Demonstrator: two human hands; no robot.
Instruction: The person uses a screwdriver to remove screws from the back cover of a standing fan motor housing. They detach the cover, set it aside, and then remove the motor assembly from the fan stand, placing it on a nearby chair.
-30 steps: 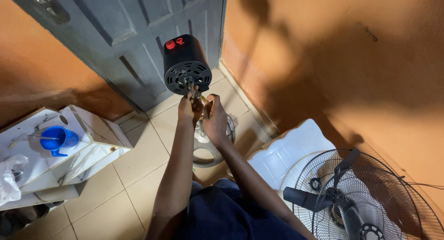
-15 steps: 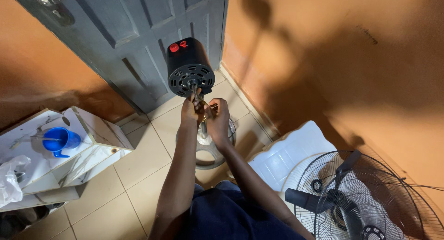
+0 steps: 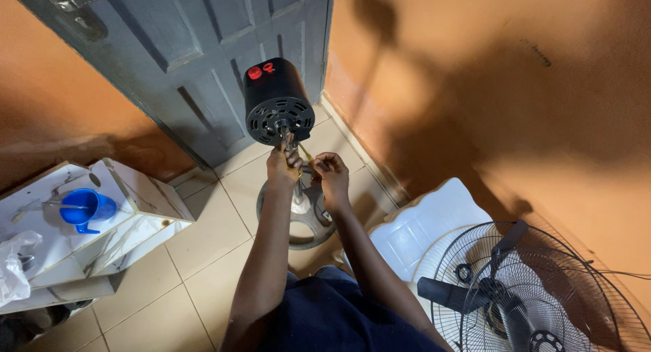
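A black fan motor [image 3: 274, 98] with a vented face and two red knobs stands on a pole above a round grey base [image 3: 308, 223] on the tiled floor. My left hand [image 3: 281, 167] is closed around the metal shaft just under the motor's face. My right hand [image 3: 332, 176] is beside it to the right, its fingers pinched on a thin yellowish piece [image 3: 306, 152] that runs up toward the shaft. What that piece is cannot be made out.
A grey panelled door [image 3: 203, 47] and orange walls close the corner behind the motor. A wire fan guard with black blades [image 3: 536, 291] lies at lower right on a white moulded tray [image 3: 420, 226]. At left, white boxes [image 3: 129, 216] carry a blue cup [image 3: 85, 206] and a plastic bag [image 3: 13, 267].
My right hand has shifted to the right, away from my left hand, drawing the yellowish piece out. My left hand stays on the shaft. More of the round base shows.
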